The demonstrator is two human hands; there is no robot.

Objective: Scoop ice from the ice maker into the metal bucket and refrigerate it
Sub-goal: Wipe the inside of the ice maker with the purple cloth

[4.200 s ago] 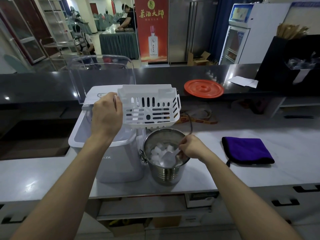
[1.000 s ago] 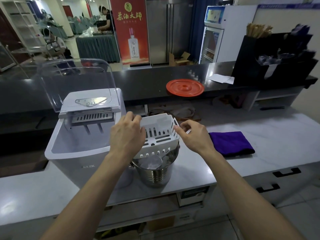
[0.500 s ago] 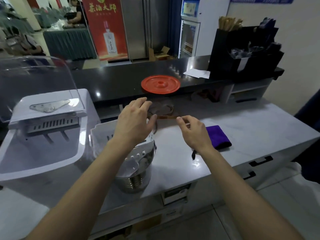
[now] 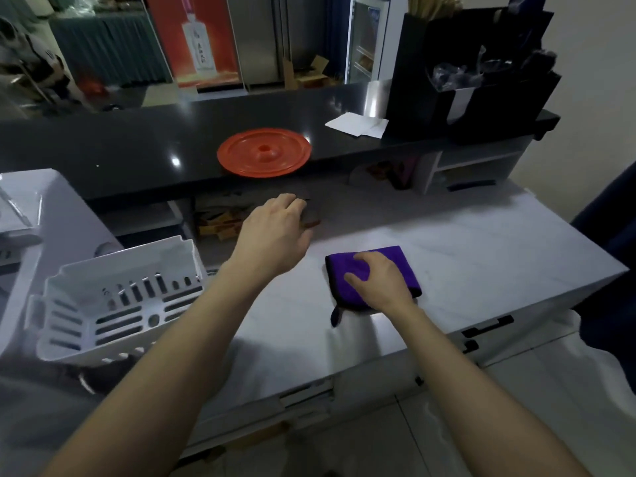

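The white slotted ice basket (image 4: pixel 120 297) sits tilted at the left on top of the metal bucket (image 4: pixel 103 373), which is almost hidden beneath it. The white ice maker (image 4: pixel 51 208) is cut off by the left edge. My left hand (image 4: pixel 275 235) hovers over the pale counter with relaxed fingers and holds nothing. My right hand (image 4: pixel 378 280) lies on the folded purple cloth (image 4: pixel 347 290), its fingers curled into the fabric. No ice and no scoop can be seen.
An orange round lid (image 4: pixel 264 152) and white paper (image 4: pixel 358 123) lie on the raised black bar top. A black organizer (image 4: pixel 475 70) stands at the right. A glass-door fridge (image 4: pixel 364 39) and steel refrigerator (image 4: pixel 254 36) are behind. Drawer handles (image 4: pixel 488 328) line the counter front.
The view swung right. Both hands let go of the basket, which stays on the bucket. My right hand dropped onto the purple cloth and my left hand moved right over the counter.
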